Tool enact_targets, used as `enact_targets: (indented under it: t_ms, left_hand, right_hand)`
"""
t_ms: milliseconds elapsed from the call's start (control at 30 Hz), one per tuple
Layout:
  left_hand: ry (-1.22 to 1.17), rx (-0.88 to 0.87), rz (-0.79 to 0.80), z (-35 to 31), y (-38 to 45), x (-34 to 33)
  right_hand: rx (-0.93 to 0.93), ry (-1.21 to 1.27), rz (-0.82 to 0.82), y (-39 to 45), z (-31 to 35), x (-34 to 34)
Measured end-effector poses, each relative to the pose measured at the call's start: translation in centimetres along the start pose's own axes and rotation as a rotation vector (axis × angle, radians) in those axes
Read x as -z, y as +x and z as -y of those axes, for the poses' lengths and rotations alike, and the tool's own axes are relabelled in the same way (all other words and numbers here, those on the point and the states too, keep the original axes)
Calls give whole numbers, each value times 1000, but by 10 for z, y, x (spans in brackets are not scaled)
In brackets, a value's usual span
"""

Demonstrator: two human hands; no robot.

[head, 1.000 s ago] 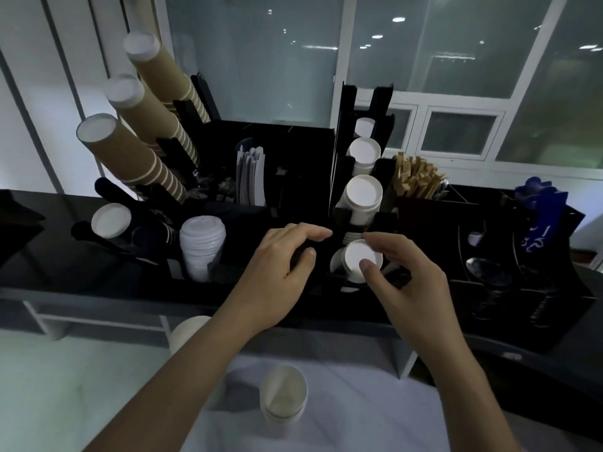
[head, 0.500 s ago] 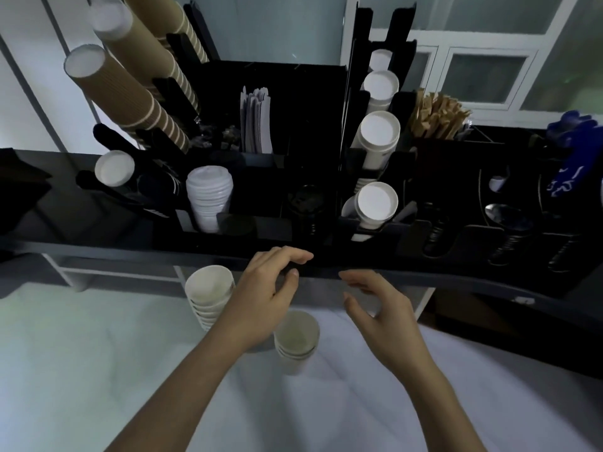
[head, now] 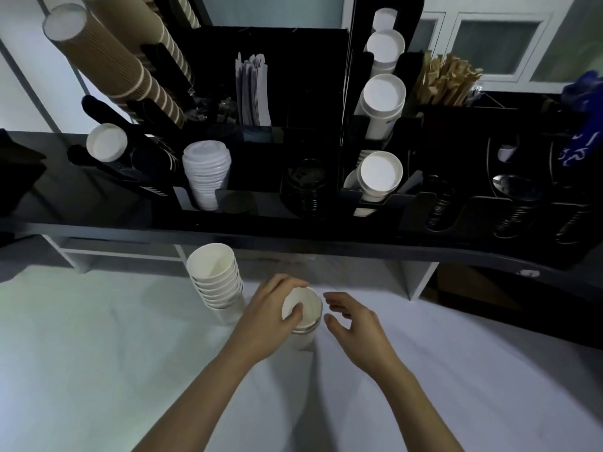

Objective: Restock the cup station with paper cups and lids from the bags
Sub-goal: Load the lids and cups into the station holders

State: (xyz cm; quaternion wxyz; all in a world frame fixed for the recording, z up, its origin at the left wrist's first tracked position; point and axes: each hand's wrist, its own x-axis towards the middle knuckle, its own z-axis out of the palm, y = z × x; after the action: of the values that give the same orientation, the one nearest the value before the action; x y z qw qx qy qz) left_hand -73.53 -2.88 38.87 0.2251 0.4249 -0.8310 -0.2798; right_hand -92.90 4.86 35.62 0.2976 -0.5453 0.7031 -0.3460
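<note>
A short stack of white paper cups [head: 306, 318] stands upright on the white surface below the counter. My left hand [head: 270, 318] grips its rim, thumb inside the top cup and fingers round the outside. My right hand [head: 354, 324] hovers just right of that stack with fingers loosely curved, holding nothing. A taller stack of white cups [head: 217, 282] stands to the left. On the black counter, the cup station [head: 313, 132] holds white cups [head: 380, 172] in slanted holders, brown ribbed cups [head: 107, 57], and a pile of white lids [head: 206, 171].
The black counter edge [head: 293, 236] overhangs just beyond my hands. Wooden stirrers [head: 447, 79] and grey sleeves [head: 253, 89] stand in the organizer. Black lids [head: 306, 187] and spoons [head: 515, 187] fill front slots. A blue bag [head: 584, 125] sits far right.
Both hands dropped from the counter's cup holder down to the white surface. My left hand took hold of the short cup stack; my right hand came beside it.
</note>
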Motion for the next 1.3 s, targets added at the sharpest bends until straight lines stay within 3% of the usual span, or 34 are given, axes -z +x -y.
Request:
enact_targets:
  t_ms: [300, 667, 867, 1300]
  left_hand:
    - [-66, 122, 119, 19, -8, -27]
    - [-183, 117, 24, 31, -7, -29]
    - [-278, 82, -133, 24, 0, -4]
    - [-513, 4, -176, -39, 4, 47]
  right_hand:
    - [-56, -7, 52, 1, -14, -14]
    - [-72, 30, 49, -1, -16, -11]
    - [-62, 41, 113, -3, -16, 0]
    - [105, 197, -52, -7, 23, 31]
